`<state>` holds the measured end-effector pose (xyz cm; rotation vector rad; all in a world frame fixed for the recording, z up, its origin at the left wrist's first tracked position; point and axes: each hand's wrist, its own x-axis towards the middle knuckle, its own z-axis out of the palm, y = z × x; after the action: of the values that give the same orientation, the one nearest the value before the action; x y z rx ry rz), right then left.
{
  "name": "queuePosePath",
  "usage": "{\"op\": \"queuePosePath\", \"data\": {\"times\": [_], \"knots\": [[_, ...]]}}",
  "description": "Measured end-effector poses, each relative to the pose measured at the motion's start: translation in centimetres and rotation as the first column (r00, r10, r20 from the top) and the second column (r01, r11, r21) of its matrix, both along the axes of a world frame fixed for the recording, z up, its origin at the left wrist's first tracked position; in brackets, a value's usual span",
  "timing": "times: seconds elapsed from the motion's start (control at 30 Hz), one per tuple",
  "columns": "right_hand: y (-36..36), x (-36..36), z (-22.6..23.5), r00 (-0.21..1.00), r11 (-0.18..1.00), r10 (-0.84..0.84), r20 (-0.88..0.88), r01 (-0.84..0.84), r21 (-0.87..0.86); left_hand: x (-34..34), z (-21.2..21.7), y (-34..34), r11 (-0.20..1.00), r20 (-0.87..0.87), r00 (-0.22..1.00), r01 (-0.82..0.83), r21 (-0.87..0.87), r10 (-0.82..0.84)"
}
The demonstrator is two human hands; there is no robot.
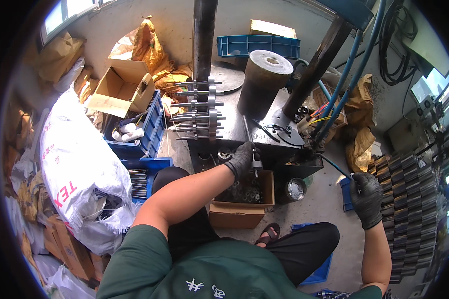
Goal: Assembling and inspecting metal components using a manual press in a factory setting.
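Note:
My left hand point(241, 158), in a dark glove, is closed around a metal shaft with collars point(256, 164) at the front edge of the press table point(224, 102). The shaft's lower end points down above an open cardboard box point(238, 218) of small metal parts. Off to the right, my gloved right hand point(367, 198) is closed on the end of a thin dark lever point(336, 165) that runs back to the press. On the table's left side lies a stack of similar shafts with collars point(199, 115). A thick steel cylinder point(265, 79) stands behind my left hand.
Two steel columns point(202, 45) rise from the table, with blue hoses point(351, 74) at the right one. Rows of stacked metal parts point(409, 214) stand at the far right. A white sack point(85, 159) and blue crates point(157, 124) crowd the left. A metal can point(295, 189) sits beside the cardboard box.

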<state>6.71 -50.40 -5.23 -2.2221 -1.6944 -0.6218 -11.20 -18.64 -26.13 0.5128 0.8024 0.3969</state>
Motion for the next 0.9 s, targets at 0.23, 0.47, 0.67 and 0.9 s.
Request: {"op": "queuePosePath", "data": {"times": [0.23, 0.47, 0.67, 0.9], "knots": [[6.0, -7.7, -3.3, 0.908, 0.932, 0.337, -0.25, -0.284, 0.226, -0.7, 0.4, -0.4, 0.999, -0.043, 0.999, 0.003, -0.032, -0.004], [12.3, -7.8, -20.8, -0.184, 0.834, 0.493, -0.851, 0.379, 0.401, -3.1, 0.6, -3.7, 0.926, -0.061, 0.925, 0.372, -0.065, -0.376], [12.6, -12.2, -22.3, -0.924, 0.996, 0.092, -0.37, 0.083, 0.038, -6.8, 2.2, -5.2, 0.798, -0.065, 0.9, 0.413, 0.438, -0.43], [13.8, -12.4, -19.8, -0.893, 0.919, 0.272, -0.358, 0.131, 0.371, -8.0, 4.1, -4.3, 0.576, -0.094, 0.928, 0.301, 0.76, -0.361]]}}
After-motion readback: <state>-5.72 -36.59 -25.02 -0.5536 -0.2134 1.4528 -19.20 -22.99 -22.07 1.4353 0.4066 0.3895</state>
